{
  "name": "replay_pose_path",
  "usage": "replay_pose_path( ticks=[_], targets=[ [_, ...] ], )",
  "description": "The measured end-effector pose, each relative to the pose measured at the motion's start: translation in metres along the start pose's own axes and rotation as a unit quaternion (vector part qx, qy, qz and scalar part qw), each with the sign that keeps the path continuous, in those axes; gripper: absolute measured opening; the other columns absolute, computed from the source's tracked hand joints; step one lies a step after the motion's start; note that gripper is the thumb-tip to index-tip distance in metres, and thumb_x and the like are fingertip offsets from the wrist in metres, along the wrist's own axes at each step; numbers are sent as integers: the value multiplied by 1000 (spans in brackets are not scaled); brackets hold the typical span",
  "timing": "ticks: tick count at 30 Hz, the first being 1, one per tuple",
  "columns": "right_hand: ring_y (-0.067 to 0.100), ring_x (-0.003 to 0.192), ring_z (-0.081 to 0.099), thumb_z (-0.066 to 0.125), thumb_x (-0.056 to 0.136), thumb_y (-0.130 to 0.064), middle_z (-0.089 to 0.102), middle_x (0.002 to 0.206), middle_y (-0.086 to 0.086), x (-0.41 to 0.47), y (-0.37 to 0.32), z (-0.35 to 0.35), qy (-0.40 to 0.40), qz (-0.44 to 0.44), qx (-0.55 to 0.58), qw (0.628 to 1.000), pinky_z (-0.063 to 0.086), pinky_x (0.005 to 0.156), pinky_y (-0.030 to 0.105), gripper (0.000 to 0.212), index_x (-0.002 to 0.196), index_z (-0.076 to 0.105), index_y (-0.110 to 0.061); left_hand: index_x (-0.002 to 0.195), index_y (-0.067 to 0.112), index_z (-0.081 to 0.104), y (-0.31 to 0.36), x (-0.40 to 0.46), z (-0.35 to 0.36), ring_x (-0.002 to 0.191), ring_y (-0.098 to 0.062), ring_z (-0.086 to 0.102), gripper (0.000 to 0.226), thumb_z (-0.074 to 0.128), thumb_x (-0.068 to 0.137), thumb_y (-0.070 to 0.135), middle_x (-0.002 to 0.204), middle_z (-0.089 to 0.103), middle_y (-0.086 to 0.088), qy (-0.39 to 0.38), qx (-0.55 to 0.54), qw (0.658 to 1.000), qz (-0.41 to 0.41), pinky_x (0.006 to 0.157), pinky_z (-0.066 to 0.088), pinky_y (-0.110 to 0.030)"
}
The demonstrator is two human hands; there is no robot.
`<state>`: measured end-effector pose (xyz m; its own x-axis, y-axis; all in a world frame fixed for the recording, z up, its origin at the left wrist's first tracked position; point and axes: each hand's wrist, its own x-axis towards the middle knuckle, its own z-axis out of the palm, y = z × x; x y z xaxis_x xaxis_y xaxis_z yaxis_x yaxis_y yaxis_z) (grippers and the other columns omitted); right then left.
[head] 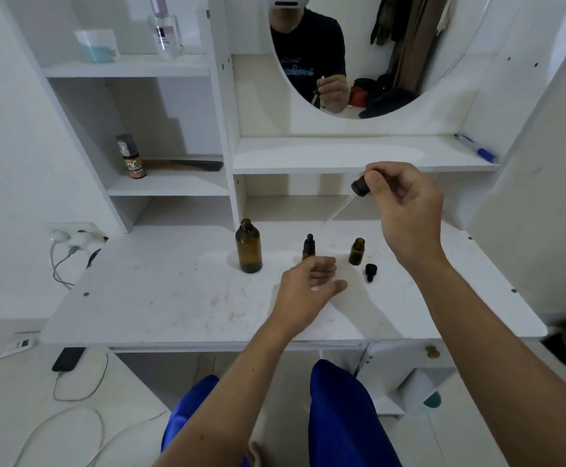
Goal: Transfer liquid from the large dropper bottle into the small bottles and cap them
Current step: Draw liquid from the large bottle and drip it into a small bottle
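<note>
The left hand (pixel 312 281) hovers over the table (pixel 160 298), fingers loosely curled, holding nothing; the right hand (pixel 406 210) pinches the dropper (pixel 359 187) aloft; large bottle (pixel 248 247) stands uncapped, beside a capped small bottle (pixel 308 247) and an open small bottle (pixel 357 251), loose cap (pixel 370 272) nearby.

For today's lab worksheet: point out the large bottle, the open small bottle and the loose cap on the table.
large bottle (pixel 248 252), head view, middle of its brown body.
open small bottle (pixel 357 252), head view, its brown body.
loose cap (pixel 370 272), head view, its black side.
</note>
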<state>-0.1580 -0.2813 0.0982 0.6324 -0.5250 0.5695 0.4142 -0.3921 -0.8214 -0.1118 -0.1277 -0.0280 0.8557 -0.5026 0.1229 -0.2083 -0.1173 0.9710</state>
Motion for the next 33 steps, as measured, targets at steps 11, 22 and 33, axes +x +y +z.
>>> replay_pose_path(
  ticks=[11, 22, 33],
  targets=[
    [21, 103, 77, 73, 100, -15, 79, 105, 4, -1, -8, 94, -84, -6, 47, 995, 61, 100, 41, 9, 108, 76, -20, 122, 21, 67, -21, -36, -112, 100, -6, 70, 50, 90, 79, 29, 109, 74, 8, 242, 30, 970, -26, 94, 59, -25],
    [0, 94, 73, 72, 100, -12, 76, 99, -8, 6, -6, 122, -134, -47, -31, 989, 58, 93, 21, 11, 110, 76, -9, 131, 14, 63, -19, -4, -106, 111, -12, 66, 63, 92, 77, 25, 123, 70, 3, 243, 47, 968, -37, 103, 55, -29],
    [0, 93, 73, 72, 100, -12, 77, 100, -3, 8, 1, 119, -148, -96, -68, 982, 55, 88, 14, 13, 111, 77, -6, 126, 15, 66, -23, -1, -104, 105, -10, 68, 52, 89, 80, 21, 116, 73, 4, 250, 65, 966, -20, 96, 55, -22]
  ],
)
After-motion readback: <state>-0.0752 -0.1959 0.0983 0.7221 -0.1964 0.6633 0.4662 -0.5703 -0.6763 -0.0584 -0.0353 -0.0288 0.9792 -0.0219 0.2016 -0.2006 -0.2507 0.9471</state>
